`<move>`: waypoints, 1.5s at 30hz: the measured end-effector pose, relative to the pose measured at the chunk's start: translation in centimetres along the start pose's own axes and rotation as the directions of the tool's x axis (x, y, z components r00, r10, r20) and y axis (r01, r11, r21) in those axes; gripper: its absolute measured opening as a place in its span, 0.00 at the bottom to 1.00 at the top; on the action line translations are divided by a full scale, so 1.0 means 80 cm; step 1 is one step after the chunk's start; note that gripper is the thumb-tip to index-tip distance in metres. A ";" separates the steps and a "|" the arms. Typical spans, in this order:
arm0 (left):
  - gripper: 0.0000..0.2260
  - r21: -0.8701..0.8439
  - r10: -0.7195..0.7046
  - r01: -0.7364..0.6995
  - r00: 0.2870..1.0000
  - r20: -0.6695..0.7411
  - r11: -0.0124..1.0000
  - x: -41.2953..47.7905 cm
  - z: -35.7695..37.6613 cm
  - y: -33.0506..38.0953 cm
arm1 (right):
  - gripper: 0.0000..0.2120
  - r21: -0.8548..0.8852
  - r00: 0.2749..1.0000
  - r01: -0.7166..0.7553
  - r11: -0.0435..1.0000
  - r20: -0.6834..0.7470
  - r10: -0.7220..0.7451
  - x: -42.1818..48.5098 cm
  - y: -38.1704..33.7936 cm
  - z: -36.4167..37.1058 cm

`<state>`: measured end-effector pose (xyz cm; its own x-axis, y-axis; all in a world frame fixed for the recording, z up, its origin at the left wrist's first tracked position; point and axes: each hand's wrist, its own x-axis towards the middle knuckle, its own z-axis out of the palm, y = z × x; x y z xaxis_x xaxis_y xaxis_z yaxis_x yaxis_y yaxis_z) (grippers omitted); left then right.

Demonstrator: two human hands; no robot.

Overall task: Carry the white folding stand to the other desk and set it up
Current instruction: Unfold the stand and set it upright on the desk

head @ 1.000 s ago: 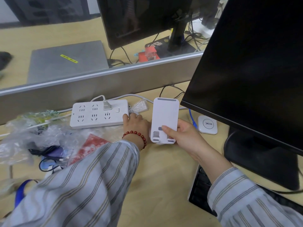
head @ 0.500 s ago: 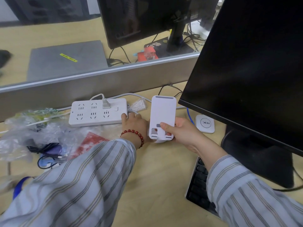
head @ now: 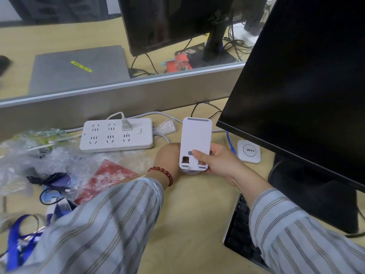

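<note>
The white folding stand [head: 196, 138] stands nearly upright on the wooden desk [head: 189, 216], its flat panel facing me and two small lips at its lower edge. My right hand [head: 218, 162] grips its right side, thumb pressed on the panel's front. My left hand [head: 167, 158], with a red bead bracelet on the wrist, is behind the stand's left side; its fingers are hidden by the panel. A rounded base shows just under the stand.
A white power strip [head: 116, 136] with one plug lies left of the stand. Crumpled plastic bags [head: 37, 161] and cables clutter the left. A large black monitor [head: 302, 82] overhangs on the right, with a white round pad [head: 249, 151] and a keyboard [head: 241, 228] below. A grey partition [head: 122, 97] runs behind.
The stand has been tipped up from leaning back to nearly upright, and its lower cut-outs and base now show. Both hands stayed on it.
</note>
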<state>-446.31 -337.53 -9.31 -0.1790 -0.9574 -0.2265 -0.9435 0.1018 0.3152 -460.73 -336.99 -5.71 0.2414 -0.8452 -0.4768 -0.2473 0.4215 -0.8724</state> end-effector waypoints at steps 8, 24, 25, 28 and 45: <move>0.08 0.018 0.018 -0.016 0.997 -0.075 1.000 0.006 0.019 -0.010 | 0.07 0.152 0.996 -0.077 0.985 -0.023 0.081 0.003 0.000 -0.002; 0.07 0.013 0.037 -0.036 0.994 -0.105 0.999 0.006 0.023 -0.010 | 0.09 0.207 0.994 -0.103 0.973 0.045 0.096 0.010 0.002 -0.007; 0.07 0.008 0.042 -0.042 0.994 -0.097 0.999 0.005 0.022 -0.009 | 0.08 0.198 0.996 -0.066 0.978 0.069 0.054 0.007 0.006 -0.008; 0.05 -0.004 0.061 -0.061 0.995 -0.078 0.998 0.003 0.017 -0.007 | 0.13 0.136 0.994 0.035 0.990 0.096 -0.048 0.002 0.013 -0.009; 0.03 -0.042 0.117 -0.120 0.990 -0.075 0.992 0.003 0.014 -0.017 | 0.15 -0.005 0.971 0.239 0.971 0.014 -0.239 -0.001 0.022 -0.005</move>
<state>-445.41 -337.57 -10.84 -0.2664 -0.9566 -0.1180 -0.9025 0.2046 0.3789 -461.54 -336.30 -7.15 0.3069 -0.9166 -0.2563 -0.1869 0.2060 -0.9605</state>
